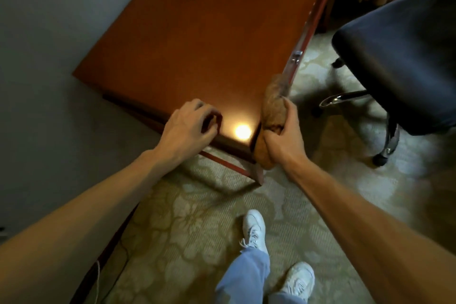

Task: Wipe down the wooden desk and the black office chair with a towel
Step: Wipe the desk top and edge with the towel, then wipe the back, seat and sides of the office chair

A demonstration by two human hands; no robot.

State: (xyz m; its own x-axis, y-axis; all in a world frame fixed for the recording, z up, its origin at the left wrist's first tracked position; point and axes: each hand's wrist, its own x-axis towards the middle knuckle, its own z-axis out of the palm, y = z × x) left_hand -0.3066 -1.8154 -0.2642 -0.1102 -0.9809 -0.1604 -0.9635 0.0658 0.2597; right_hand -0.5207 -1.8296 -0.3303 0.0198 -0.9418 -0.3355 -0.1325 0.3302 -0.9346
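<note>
1. Head view, desk [197,32]: the wooden top runs away from the person, with its left side along a grey wall [37,32]. A round spot of reflected light [242,131] sits on the top by the near right corner
2. Head view, towel [272,113]: brown and bunched into a roll. It lies against the near right corner of the desk and reaches up along the right-hand edge, toward a metal handle [297,55] on that side
3. Head view, right hand [283,140]: clenched round the towel, thumb on top, holding it to the desk corner
4. Head view, left hand [187,126]: released and grasping nothing. The fingers are loosely bent, with their tips resting on the desk top at its near edge, left of the light spot
5. Head view, chair [407,57]: black seat on a castor base, standing on the patterned carpet [185,217] to the right of the desk, apart from both hands
6. Head view, floor: two white shoes [254,229] and light blue trouser legs stand on the carpet before the desk
</note>
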